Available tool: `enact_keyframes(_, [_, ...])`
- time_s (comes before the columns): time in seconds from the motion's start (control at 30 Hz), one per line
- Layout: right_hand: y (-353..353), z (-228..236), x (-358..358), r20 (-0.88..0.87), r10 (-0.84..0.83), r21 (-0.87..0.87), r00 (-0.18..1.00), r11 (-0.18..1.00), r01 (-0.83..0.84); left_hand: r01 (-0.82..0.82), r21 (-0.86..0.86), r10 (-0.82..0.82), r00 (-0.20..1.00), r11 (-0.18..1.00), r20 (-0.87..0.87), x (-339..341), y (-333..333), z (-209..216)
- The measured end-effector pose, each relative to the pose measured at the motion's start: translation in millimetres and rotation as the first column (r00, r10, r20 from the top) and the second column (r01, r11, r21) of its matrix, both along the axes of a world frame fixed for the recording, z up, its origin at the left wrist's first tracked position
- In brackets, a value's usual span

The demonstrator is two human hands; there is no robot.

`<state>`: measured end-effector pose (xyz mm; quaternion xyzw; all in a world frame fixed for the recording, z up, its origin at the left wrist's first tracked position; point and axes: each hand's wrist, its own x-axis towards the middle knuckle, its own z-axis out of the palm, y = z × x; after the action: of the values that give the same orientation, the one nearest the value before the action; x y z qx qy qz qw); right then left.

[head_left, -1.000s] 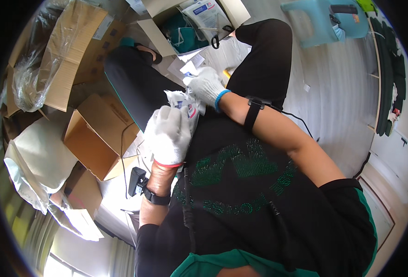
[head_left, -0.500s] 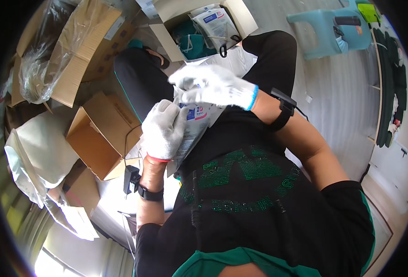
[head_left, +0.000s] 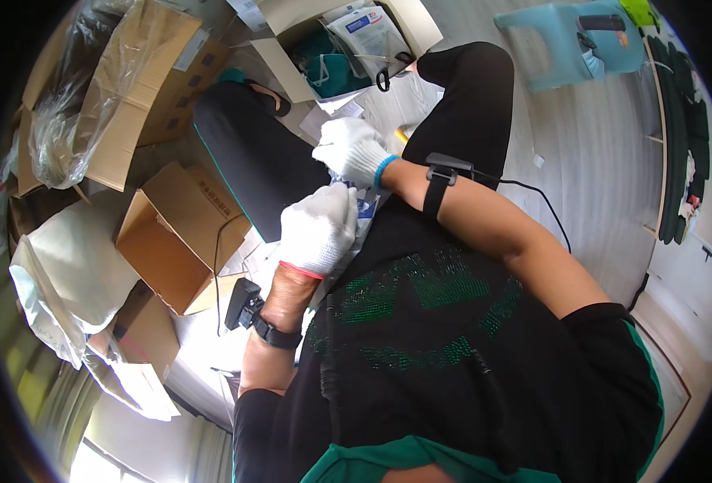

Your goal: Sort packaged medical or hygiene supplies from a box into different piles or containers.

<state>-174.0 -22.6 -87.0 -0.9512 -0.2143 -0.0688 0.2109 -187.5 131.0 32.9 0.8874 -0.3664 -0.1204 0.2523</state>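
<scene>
Over my lap, a white plastic packet (head_left: 364,216) with blue print is mostly hidden by my hands. My left hand (head_left: 317,229), in a white knit glove with a red cuff, is closed on the packet. Just above it and to the right, my right hand (head_left: 352,151), gloved in white with a blue cuff, has its fingers curled at the packet's upper end. What its fingertips pinch is hidden.
Ahead stands an open carton (head_left: 356,95) holding similar packets (head_left: 369,40), a teal cup-shaped mask (head_left: 329,74) and black-handled scissors (head_left: 384,78). Brown cardboard boxes (head_left: 180,233) and clear plastic film (head_left: 70,137) crowd the left. A light-blue stool (head_left: 542,48) is at the far right.
My right hand has come closer and its fingers have curled in, with the forearm turned. My left hand has shifted right. The packet is now more crumpled and covered.
</scene>
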Motion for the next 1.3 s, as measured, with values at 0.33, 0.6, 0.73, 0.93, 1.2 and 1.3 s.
enact_keyframes(0.33, [-32.8, -29.9, -5.0, -0.897, -0.202, 0.059, 0.394, 0.829, 0.557, -0.122, -0.200, 0.109, 0.991, 0.972, -0.072, -10.6, 21.9, 11.3])
enact_keyframes(0.6, [-60.5, 41.2, 1.3, -0.570, 0.762, 0.689, 0.308, 0.239, 0.684, -0.456, -0.156, 0.339, 0.813, 0.876, -0.473, 31.3, 35.3, 9.6])
enact_keyframes(0.73, [-48.4, 87.7, -16.0, -0.537, 0.355, 0.654, 0.765, 0.748, 0.113, -0.557, -0.138, 0.397, 0.724, 0.819, -0.565, 54.2, 42.6, -13.0])
enact_keyframes(0.93, [-24.1, 67.1, -37.3, -0.628, 0.162, 0.657, 0.761, 0.635, 0.406, -0.544, -0.075, 0.395, 0.689, 0.836, -0.608, 58.5, 52.8, -34.5])
enact_keyframes(1.2, [-22.8, 50.8, -29.2, -0.460, 0.059, 0.528, 0.886, 0.820, 0.220, -0.491, 0.037, 0.424, 0.708, 0.870, -0.565, 62.7, 73.8, -14.0])
enact_keyframes(1.3, [-24.7, 66.6, -30.7, -0.687, 0.087, 0.537, 0.721, 0.730, 0.423, -0.308, 0.075, 0.245, 0.559, 0.948, -0.792, 50.0, 74.1, 33.5])
